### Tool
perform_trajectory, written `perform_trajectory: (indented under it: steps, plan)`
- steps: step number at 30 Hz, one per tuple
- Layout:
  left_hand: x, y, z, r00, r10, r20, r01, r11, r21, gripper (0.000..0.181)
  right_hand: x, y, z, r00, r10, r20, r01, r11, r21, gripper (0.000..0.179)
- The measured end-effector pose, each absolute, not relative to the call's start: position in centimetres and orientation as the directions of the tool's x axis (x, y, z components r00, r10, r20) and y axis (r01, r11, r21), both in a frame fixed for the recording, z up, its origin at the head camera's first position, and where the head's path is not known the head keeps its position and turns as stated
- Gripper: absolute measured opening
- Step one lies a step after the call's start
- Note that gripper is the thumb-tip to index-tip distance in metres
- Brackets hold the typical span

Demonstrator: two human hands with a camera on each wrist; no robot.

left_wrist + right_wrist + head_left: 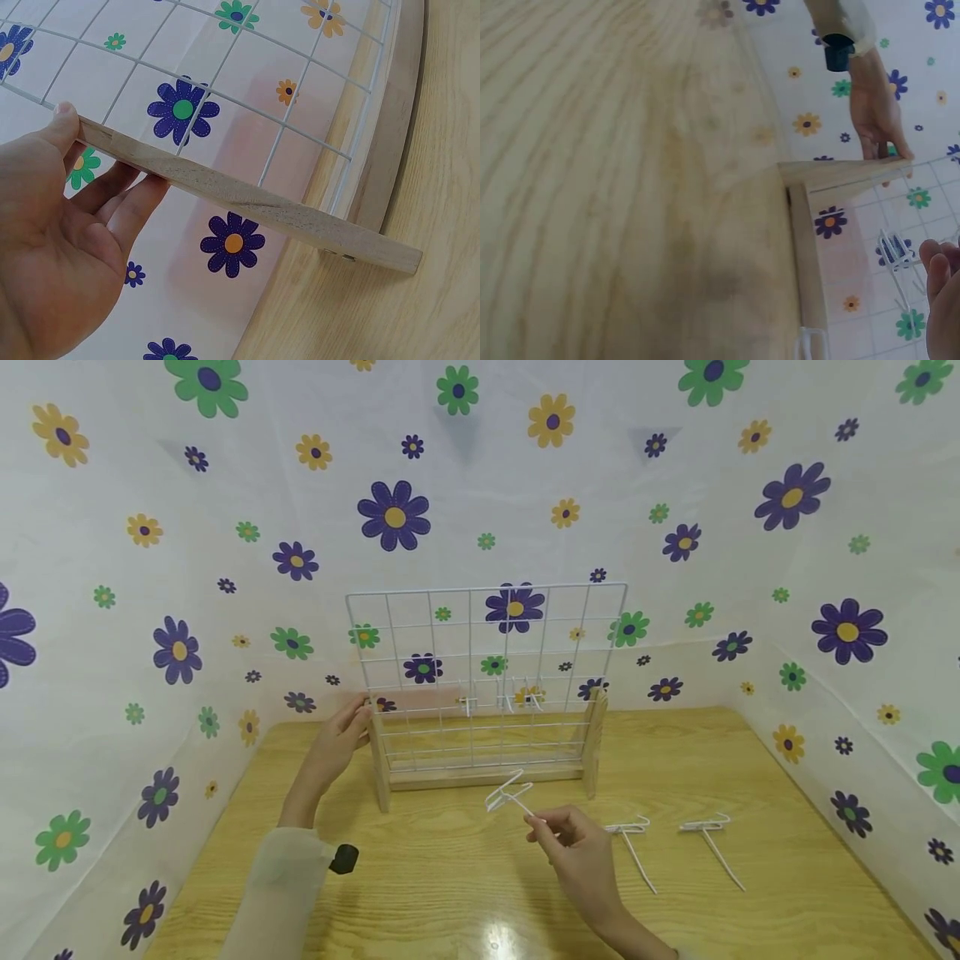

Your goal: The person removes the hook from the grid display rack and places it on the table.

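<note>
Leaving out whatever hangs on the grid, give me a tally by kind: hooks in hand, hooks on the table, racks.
White wire hook in the right hand: 1
Loose white wire hooks on the table: 2
Wire grid rack: 1
Total: 4

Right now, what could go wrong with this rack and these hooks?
The pinched hook, held by its rod in the right hand, might twist or slip. A push could shift the wire rack, though the left hand holds one wooden post, and jolt the hanging hooks. The right hand might brush the loose hook beside it.
</note>
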State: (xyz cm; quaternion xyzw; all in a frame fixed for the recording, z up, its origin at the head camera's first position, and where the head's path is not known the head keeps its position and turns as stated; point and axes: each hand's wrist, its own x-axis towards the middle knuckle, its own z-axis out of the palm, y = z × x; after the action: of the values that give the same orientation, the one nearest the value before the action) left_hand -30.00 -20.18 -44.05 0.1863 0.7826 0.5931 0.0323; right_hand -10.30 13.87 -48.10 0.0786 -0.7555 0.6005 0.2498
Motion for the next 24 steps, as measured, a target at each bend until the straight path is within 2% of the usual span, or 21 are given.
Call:
perform_trajectory:
  steps: [7,14,24]
  plan:
    - [-29.9,-20.1,-43.9,-0.930,0.329,0.165,0.247,0.226,0.942,0.064,-10.4,13.2,-49.5,-0.866,0.142,0.479,-0.430,0.276,-0.860,0.011]
    - [-29.7,-20.0,-43.9,-0.928,0.330,0.172,0.254,0.226,0.940,0.062,-10.4,12.4,-50.4,-0.847,0.071,0.527,-0.474,0.350,-0.808,0.013]
    - [-29.6,-20.1,-43.8,-0.930,0.325,0.173,0.258,0.238,0.936,0.062,-10.6,11.6,-51.4,-0.825,0.078,0.559,-0.474,0.444,-0.761,0.021]
